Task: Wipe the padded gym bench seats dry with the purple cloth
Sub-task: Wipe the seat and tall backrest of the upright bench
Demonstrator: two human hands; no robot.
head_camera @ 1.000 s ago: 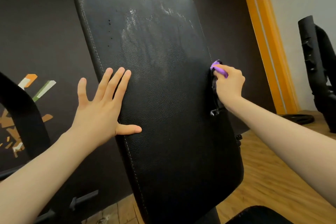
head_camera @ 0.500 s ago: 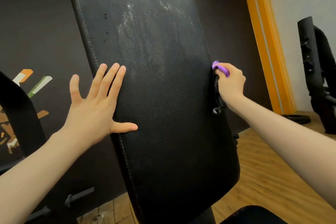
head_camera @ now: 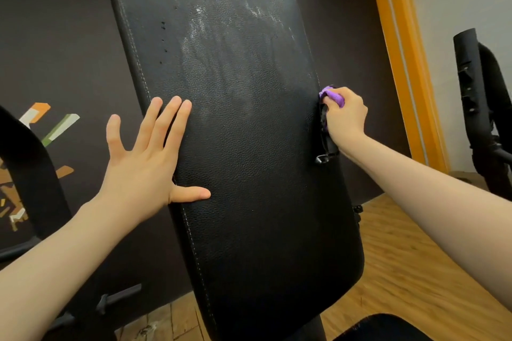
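Dim, soft overhead light; sheen on pad (head_camera: pixel 235 63); edges warped.

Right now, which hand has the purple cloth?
The right hand, curled round the cloth at the pad's right edge. The left hand holds nothing; it lies flat, fingers spread, on the pad's left edge.

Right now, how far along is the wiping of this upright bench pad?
Done, by appearance: the lower half of the black pad looks matte and streak-free. In hand: the right hand grips the purple cloth at the pad's right edge, while the left hand lies flat on the left edge. Left: whitish streaks across the upper face, plus the seat pad at bottom right.
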